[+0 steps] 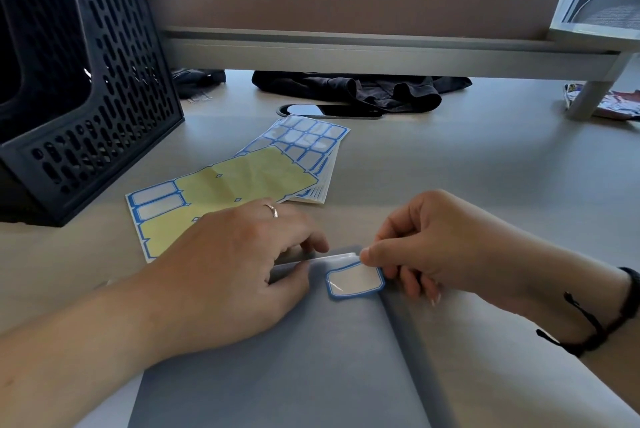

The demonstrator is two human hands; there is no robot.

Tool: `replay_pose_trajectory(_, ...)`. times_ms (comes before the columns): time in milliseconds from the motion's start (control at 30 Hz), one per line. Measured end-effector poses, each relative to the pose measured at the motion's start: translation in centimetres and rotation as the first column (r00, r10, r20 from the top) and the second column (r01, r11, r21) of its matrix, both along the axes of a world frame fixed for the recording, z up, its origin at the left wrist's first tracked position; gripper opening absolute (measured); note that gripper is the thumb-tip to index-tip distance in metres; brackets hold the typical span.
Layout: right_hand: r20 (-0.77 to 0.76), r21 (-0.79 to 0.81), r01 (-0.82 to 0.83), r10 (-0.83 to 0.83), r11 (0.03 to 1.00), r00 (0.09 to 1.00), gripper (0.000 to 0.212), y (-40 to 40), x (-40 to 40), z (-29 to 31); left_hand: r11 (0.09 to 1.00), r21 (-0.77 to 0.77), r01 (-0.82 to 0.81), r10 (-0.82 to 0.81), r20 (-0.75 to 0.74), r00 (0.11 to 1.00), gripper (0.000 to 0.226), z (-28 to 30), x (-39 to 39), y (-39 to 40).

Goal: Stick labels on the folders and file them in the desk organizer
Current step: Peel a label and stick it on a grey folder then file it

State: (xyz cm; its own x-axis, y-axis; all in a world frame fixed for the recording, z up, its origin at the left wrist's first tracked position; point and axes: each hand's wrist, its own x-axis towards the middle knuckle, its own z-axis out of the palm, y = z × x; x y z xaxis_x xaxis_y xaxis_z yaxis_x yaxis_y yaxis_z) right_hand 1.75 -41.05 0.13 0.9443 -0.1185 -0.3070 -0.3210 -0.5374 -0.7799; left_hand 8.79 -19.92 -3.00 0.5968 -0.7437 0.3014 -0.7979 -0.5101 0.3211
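The black mesh desk organizer [86,81] stands at the far left; its dark inside seems to hold nothing. A grey folder [294,358] lies nearest. The left hand [228,268] presses flat on it, fingers relaxed. The right hand [443,247] pinches a blue-bordered label [355,280] at the folder's top edge.

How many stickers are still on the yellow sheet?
2: both stickers sit stacked at the yellow sheet's left end. The left hand covers part of it, so more may hide.
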Motion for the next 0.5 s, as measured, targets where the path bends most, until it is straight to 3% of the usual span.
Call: replay_pose_trajectory(500,0.031,-0.179,-0.07,0.077,0.981,0.997,0.02,-0.33,-0.06,-0.03,0.981,-0.028,0.194,-0.194,-0.02,0.981,0.033,0.19,-0.04,0.3)
